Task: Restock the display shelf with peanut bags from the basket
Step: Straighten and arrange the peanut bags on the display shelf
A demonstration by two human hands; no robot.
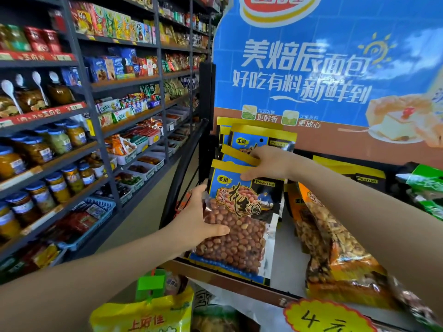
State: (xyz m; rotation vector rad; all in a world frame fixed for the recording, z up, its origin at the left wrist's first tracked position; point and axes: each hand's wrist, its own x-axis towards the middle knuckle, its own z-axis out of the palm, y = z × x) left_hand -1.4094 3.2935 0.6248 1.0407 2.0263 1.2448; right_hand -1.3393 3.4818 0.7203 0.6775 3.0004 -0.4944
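A peanut bag (239,226), blue and yellow on top with a clear window showing red-skinned peanuts, stands at the left end of the display shelf (230,280). My left hand (199,216) grips its left edge, thumb across the clear front. My right hand (268,164) holds the bag's yellow top edge, with fingers reaching onto the top of the bag behind. More of the same peanut bags (261,137) stand stacked behind it against the backboard. The basket is not in view.
Orange bags of shelled nuts (335,248) lie on the shelf to the right, green packets (424,188) beyond them. A yellow bag (143,315) sits below the shelf front. Tall shelving with jars and snacks (72,140) lines the aisle on the left.
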